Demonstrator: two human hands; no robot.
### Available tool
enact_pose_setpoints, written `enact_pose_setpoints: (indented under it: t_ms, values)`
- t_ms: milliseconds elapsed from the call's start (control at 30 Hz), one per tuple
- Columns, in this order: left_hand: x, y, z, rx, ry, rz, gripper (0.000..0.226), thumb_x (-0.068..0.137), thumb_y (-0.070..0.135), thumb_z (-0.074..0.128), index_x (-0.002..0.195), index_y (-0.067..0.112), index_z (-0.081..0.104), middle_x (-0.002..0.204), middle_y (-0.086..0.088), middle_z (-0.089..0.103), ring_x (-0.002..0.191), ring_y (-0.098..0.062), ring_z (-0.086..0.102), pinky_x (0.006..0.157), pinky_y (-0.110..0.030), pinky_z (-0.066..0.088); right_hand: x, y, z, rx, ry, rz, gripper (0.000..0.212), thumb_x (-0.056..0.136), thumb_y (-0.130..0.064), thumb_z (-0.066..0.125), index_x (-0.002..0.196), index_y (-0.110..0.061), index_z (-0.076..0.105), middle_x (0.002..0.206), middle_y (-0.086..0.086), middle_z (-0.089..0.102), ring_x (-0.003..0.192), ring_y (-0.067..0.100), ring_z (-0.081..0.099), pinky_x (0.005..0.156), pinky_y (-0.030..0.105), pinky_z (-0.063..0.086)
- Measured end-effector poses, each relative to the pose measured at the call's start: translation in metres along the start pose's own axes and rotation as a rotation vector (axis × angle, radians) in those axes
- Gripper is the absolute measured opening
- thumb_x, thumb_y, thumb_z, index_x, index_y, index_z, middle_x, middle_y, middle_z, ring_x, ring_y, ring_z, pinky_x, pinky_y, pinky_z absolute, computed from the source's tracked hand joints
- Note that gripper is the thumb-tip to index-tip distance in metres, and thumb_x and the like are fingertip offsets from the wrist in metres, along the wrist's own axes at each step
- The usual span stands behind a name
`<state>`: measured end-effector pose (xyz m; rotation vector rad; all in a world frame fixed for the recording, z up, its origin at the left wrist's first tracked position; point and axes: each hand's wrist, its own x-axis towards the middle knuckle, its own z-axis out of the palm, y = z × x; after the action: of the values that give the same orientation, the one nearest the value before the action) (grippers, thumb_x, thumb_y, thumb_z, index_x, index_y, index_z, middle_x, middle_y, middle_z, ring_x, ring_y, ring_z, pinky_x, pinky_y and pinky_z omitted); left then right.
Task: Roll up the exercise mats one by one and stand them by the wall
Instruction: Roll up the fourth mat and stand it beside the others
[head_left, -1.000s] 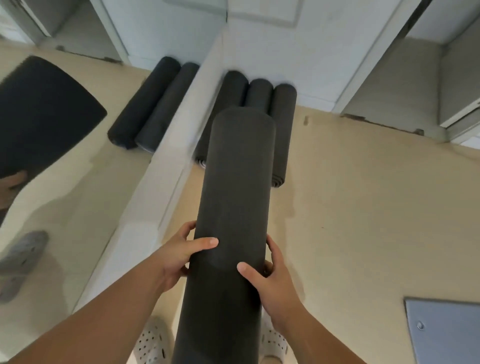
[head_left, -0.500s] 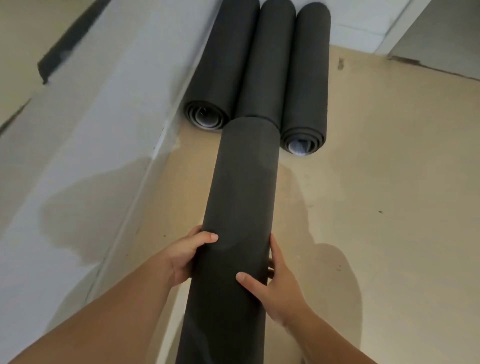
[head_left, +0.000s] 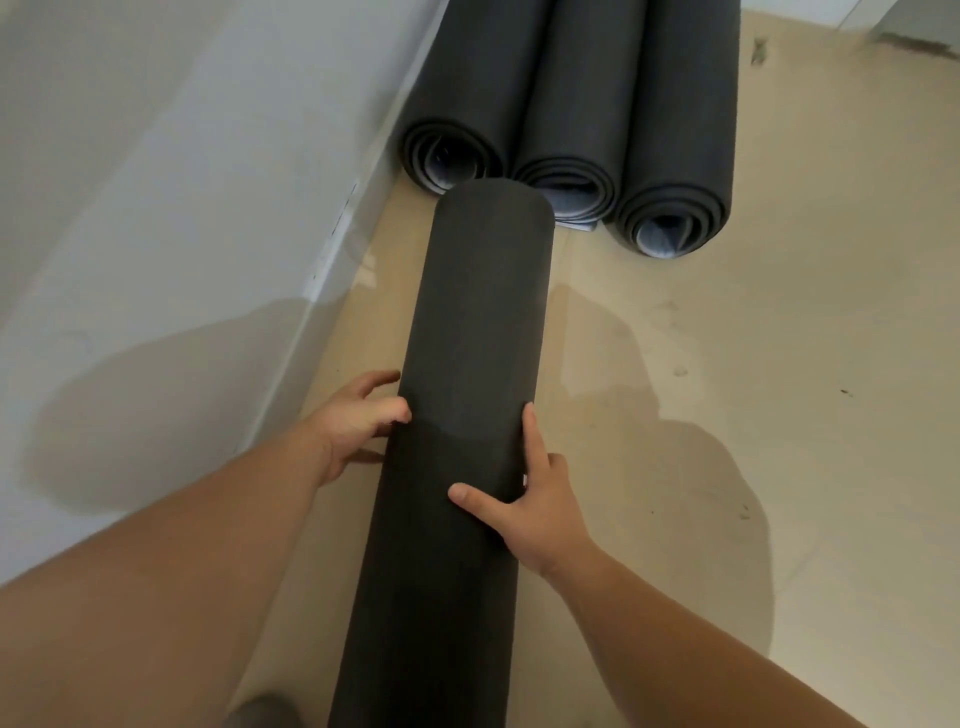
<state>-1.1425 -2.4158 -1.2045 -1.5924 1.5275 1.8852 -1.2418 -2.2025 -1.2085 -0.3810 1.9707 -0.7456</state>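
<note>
We hold a dark grey rolled foam exercise mat (head_left: 467, 364) lengthwise over the beige floor (head_left: 727, 364). Our right hand (head_left: 535, 509) clasps it, thumb across the front, and our left hand (head_left: 353, 426) is curled against its side. Its far end sits just short of three matching rolled mats (head_left: 571, 104) ranged along the white wall (head_left: 182, 182). We judge this one nearly placed. No lettering is legible.

dark rolled mat (head_left: 467, 415), near wall-side rolls (head_left: 571, 104)
</note>
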Motion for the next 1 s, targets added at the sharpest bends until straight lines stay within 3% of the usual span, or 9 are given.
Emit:
enact_pose_setpoints:
  t_ms: [67,167,233,300,433,600,767,900,1000]
  values:
    - [-0.004,0.014,-0.003,0.196,0.103,0.079,0.069,0.087,0.015,0.071,0.145,0.040,0.043,0.126,-0.002,0.057,0.113,-0.026,0.059,0.097,-0.055,0.053,0.004,0.001,0.004,-0.010,0.016,0.008,0.141,0.055,-0.089,0.077,0.157,-0.058,-0.015,0.148,-0.006,0.030,0.139,0.023,0.039,0.119,0.048,0.041]
    - [-0.014,0.025,0.009,0.537,0.350,0.302,0.073,0.087,0.039,0.072,0.149,0.039,0.035,0.135,-0.001,0.052,0.117,-0.024,0.056,0.100,-0.048,0.053,0.010,-0.001,0.011,0.087,-0.035,0.051,0.154,0.045,-0.087,0.083,0.158,-0.054,-0.015,0.158,-0.004,0.028,0.144,0.024,0.037,0.120,0.051,0.040]
    - [-0.021,0.027,0.024,0.613,0.379,0.453,0.081,0.081,0.056,0.071,0.150,0.043,0.031,0.142,0.001,0.044,0.125,-0.024,0.051,0.105,-0.047,0.049,0.013,-0.005,0.012,0.233,-0.092,0.073,0.160,0.049,-0.069,0.097,0.160,-0.050,-0.017,0.160,-0.007,0.034,0.141,0.021,0.043,0.118,0.046,0.043]
    - [-0.023,0.023,0.039,0.652,0.319,0.471,0.100,0.073,0.064,0.076,0.154,0.043,0.021,0.150,0.001,0.035,0.133,-0.026,0.046,0.110,-0.050,0.046,0.014,-0.011,0.015,0.325,-0.114,0.104,0.164,0.053,-0.046,0.104,0.161,-0.044,-0.019,0.152,-0.012,0.038,0.134,0.018,0.046,0.112,0.038,0.045]
    - [-0.015,0.019,0.048,0.486,0.331,0.340,0.120,0.066,0.048,0.091,0.158,0.042,0.014,0.154,-0.002,0.031,0.136,-0.028,0.044,0.112,-0.048,0.044,0.014,-0.021,0.030,0.356,-0.062,0.114,0.170,0.044,-0.043,0.106,0.161,-0.046,-0.017,0.149,-0.013,0.044,0.132,0.019,0.052,0.111,0.042,0.049]
    - [-0.010,0.030,0.034,0.343,0.419,0.366,0.109,0.065,0.035,0.092,0.154,0.040,0.030,0.145,0.002,0.044,0.131,-0.025,0.049,0.108,-0.049,0.048,0.028,-0.039,0.047,0.365,-0.038,0.078,0.170,0.042,-0.048,0.106,0.161,-0.047,-0.016,0.142,-0.014,0.051,0.130,0.019,0.056,0.110,0.046,0.050]
    - [-0.005,0.036,-0.001,0.561,0.586,0.460,0.080,0.074,0.045,0.077,0.147,0.041,0.044,0.152,-0.002,0.040,0.137,-0.030,0.042,0.111,-0.052,0.042,0.050,-0.085,0.077,0.300,-0.108,0.028,0.157,0.064,-0.042,0.099,0.160,-0.042,-0.026,0.146,-0.004,0.051,0.127,0.022,0.057,0.103,0.038,0.050]
    - [-0.002,0.038,-0.012,0.737,0.540,0.409,0.084,0.081,0.041,0.079,0.153,0.046,0.035,0.168,-0.005,0.015,0.152,-0.031,0.020,0.119,-0.056,0.030,0.068,-0.104,0.101,0.151,-0.009,-0.024,0.113,0.087,-0.029,0.082,0.164,-0.037,0.001,0.152,0.016,0.049,0.125,0.033,0.060,0.105,0.051,0.053]
    - [0.003,0.041,-0.018,0.774,0.523,0.420,0.084,0.083,0.033,0.080,0.153,0.045,0.035,0.169,-0.006,0.013,0.153,-0.031,0.018,0.119,-0.056,0.031,0.072,-0.105,0.102,0.202,-0.089,-0.010,0.129,0.086,-0.039,0.084,0.162,-0.041,-0.021,0.145,0.000,0.052,0.116,0.021,0.058,0.105,0.041,0.050]
